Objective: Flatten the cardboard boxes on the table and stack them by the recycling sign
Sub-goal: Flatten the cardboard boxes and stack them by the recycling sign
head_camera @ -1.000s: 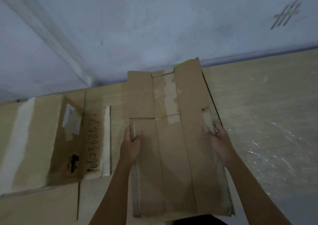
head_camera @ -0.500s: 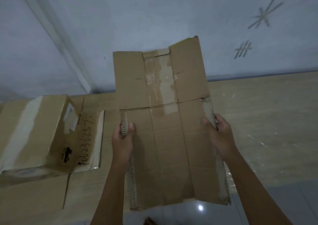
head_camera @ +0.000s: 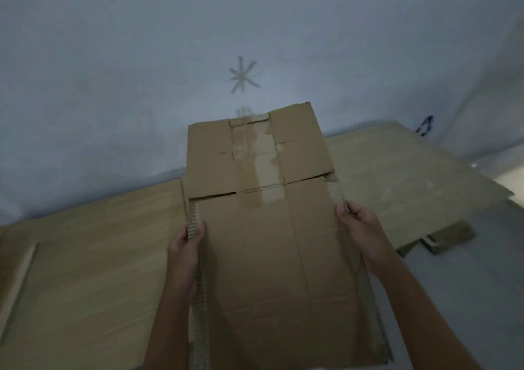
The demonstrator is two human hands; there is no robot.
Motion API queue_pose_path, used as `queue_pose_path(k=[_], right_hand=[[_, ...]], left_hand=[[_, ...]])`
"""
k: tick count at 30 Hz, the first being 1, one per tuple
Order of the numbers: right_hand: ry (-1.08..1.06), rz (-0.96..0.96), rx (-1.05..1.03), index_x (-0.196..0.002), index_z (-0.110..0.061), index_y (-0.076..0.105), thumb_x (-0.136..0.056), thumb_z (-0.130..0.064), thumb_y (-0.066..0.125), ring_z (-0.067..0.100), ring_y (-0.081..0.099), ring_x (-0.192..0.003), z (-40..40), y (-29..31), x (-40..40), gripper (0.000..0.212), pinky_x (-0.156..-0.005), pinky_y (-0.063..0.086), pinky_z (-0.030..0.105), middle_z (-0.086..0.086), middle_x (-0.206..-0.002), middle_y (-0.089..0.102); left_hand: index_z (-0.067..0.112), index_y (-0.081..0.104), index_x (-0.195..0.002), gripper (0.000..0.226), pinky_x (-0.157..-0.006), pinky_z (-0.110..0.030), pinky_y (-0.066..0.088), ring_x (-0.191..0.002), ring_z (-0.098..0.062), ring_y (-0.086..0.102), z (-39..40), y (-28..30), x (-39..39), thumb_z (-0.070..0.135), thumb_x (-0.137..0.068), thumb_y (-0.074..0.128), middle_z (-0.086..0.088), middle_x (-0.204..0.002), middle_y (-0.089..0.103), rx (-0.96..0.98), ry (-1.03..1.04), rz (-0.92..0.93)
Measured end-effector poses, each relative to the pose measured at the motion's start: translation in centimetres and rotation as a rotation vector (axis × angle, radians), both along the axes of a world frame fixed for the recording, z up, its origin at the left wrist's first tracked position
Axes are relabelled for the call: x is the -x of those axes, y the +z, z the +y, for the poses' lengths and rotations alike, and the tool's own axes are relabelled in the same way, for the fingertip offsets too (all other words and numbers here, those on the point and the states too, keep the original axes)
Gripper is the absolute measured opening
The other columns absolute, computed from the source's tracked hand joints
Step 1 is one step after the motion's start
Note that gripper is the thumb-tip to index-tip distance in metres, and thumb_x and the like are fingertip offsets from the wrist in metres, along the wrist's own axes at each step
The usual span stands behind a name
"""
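Note:
I hold a flattened brown cardboard box (head_camera: 272,245) in front of me, above the wooden table (head_camera: 93,256). Strips of clear tape run down its upper middle, and its top flaps reach up against the wall. My left hand (head_camera: 185,246) grips the corrugated left edge, thumb on top. My right hand (head_camera: 361,232) grips the right edge the same way. The box's lower end runs out of view at the bottom.
A grey-white wall (head_camera: 141,86) stands behind the table, with an asterisk mark (head_camera: 243,76) scratched on it. A small dark marking (head_camera: 424,125) sits low on the wall at the right. A cardboard scrap (head_camera: 442,240) lies on the floor past the table's right end.
The view has swung to the right, so the standing box at the left is out of sight. Both hands have kept their grip and carried the flat box along.

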State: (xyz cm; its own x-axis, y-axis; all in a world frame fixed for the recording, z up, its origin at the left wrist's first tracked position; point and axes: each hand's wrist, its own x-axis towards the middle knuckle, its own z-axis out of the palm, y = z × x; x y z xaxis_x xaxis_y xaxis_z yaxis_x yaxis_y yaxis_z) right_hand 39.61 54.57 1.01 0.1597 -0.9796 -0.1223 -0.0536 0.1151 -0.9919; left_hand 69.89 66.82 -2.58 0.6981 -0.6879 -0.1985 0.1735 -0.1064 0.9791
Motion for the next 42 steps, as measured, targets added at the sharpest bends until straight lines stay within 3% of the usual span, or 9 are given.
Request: queue_pose_path(k=[3,13,19,21,25,30,34,37,42], right_hand=[[-0.074,-0.020,-0.082,-0.103,-0.011,0.075,-0.099,-0.024,0.057,0.032,0.071,-0.098,-2.0,0.6,9.0,0.022,-0.094,0.054,0.048,0.012,-0.101,0.076],[-0.331,0.067,-0.147,-0.096,-0.002,0.073,-0.099,-0.022,0.057,0.034,0.068,-0.088,-12.0,-4.2,34.0,0.027,-0.090,0.052,0.058,0.026,-0.099,0.072],[-0.411,0.224,-0.174,-0.091,-0.009,0.072,-0.099,-0.026,0.055,0.029,0.066,-0.074,-20.8,-6.0,47.6,0.025,-0.068,0.054,0.042,0.018,-0.085,0.074],[-0.455,0.300,-0.183,-0.091,-0.010,0.069,-0.097,-0.032,0.055,0.032,0.064,-0.071,-23.5,-6.2,52.3,0.027,-0.064,0.052,0.041,0.013,-0.078,0.071],[-0.497,0.389,-0.162,-0.099,-0.023,0.067,-0.087,-0.051,0.053,0.031,0.070,-0.083,-28.8,-6.6,61.2,0.033,-0.078,0.059,0.049,0.008,-0.089,0.073],[-0.535,0.411,-0.158,-0.098,-0.015,0.064,-0.096,-0.032,0.058,0.030,0.070,-0.079,-35.5,-7.3,71.2,0.018,-0.068,0.057,0.041,0.009,-0.088,0.074],[-0.530,0.425,-0.136,-0.096,-0.018,0.067,-0.093,-0.036,0.060,0.023,0.069,-0.085,-41.3,-9.1,80.3,0.020,-0.076,0.057,0.040,0.002,-0.091,0.074],[-0.504,0.415,-0.132,-0.093,-0.017,0.070,-0.092,-0.034,0.063,0.017,0.069,-0.086,-45.3,-9.5,86.4,0.019,-0.080,0.055,0.037,0.000,-0.090,0.074],[-0.410,0.434,-0.077,-0.064,-0.028,0.055,-0.095,-0.026,0.062,0.009,0.052,-0.058,-53.2,-8.4,93.6,0.031,-0.057,0.040,0.026,-0.013,-0.057,0.055]], left_hand=[[0.019,0.074,-0.109,0.017,-0.090,-0.038,0.052,-0.098,-0.020,0.068,-4.4,0.4,7.3,0.024,-0.097,0.063,-0.004,-0.108,0.076,-0.041,-0.079,0.096],[0.015,0.075,-0.111,0.020,-0.081,-0.037,0.057,-0.091,-0.024,0.070,-22.6,-1.0,31.0,0.023,-0.093,0.070,-0.006,-0.100,0.076,-0.169,-0.345,0.089],[0.010,0.073,-0.114,0.023,-0.089,-0.037,0.052,-0.096,-0.022,0.065,-35.1,-3.9,45.1,0.020,-0.093,0.071,-0.006,-0.102,0.072,-0.214,-0.419,0.095],[0.010,0.073,-0.110,0.020,-0.082,-0.033,0.052,-0.090,-0.020,0.064,-38.8,-4.8,50.1,0.020,-0.093,0.070,-0.006,-0.098,0.073,-0.232,-0.450,0.094],[0.010,0.073,-0.115,0.026,-0.079,-0.026,0.051,-0.087,-0.013,0.063,-45.2,-5.9,59.4,0.020,-0.092,0.072,0.006,-0.092,0.070,-0.218,-0.483,0.092],[0.009,0.072,-0.119,0.032,-0.064,-0.011,0.050,-0.078,-0.001,0.063,-52.0,-6.9,70.6,0.017,-0.088,0.076,0.005,-0.096,0.073,-0.173,-0.490,0.032],[0.008,0.073,-0.119,0.037,-0.091,-0.039,0.057,-0.098,-0.022,0.070,-57.1,-7.6,78.4,0.016,-0.083,0.080,-0.009,-0.108,0.074,-0.216,-0.458,0.058],[0.010,0.074,-0.115,0.036,-0.092,-0.043,0.057,-0.099,-0.026,0.070,-59.8,-7.7,83.3,0.015,-0.081,0.082,-0.010,-0.107,0.075,-0.268,-0.406,0.077],[0.014,0.076,-0.113,0.035,-0.083,-0.037,0.059,-0.089,-0.022,0.072,-65.0,-7.3,91.0,0.018,-0.079,0.085,-0.005,-0.096,0.076,-0.307,-0.322,0.080]])
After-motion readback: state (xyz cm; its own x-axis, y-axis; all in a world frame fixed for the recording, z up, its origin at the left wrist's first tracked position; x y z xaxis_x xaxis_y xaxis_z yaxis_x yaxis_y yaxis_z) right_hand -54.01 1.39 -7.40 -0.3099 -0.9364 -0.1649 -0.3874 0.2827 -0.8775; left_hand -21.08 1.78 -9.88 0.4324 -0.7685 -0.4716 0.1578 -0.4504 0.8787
